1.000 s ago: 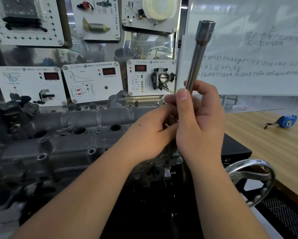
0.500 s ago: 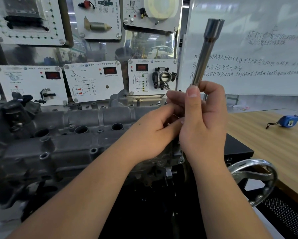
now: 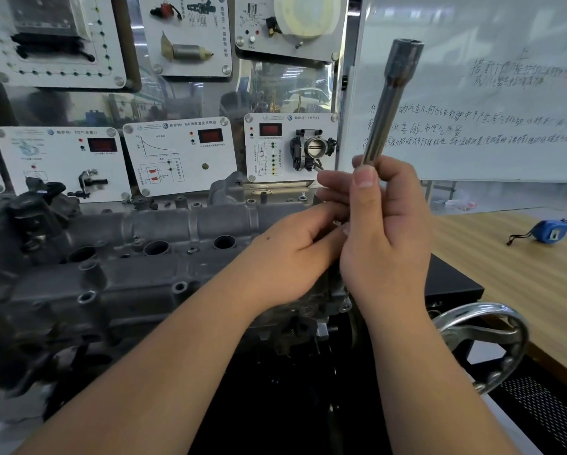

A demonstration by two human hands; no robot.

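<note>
Right hand [image 3: 387,231] grips the long socket [image 3: 390,103] by its lower end, fingers and thumb wrapped round the shaft, thumbnail facing the camera. The socket stands tilted, open hex end up and leaning right, in front of the whiteboard [image 3: 488,93]; its bottom end is hidden inside the fist. Left hand [image 3: 292,257] sits just beside and touching the right one, fingers curled in toward the hidden lower end of the socket. Can't tell whether it pinches anything, fingertips are covered. Both hands hover above the right end of the engine cylinder head [image 3: 144,257], which lies across the left half of the view with its plug wells open. Chrome handwheel [image 3: 485,343] is low right, below the right forearm. Blue tape measure [image 3: 552,229] lies on the wooden table [image 3: 521,274], well apart from the hands. Throttle body panel [image 3: 315,149] hangs behind, just left of the socket.
</note>
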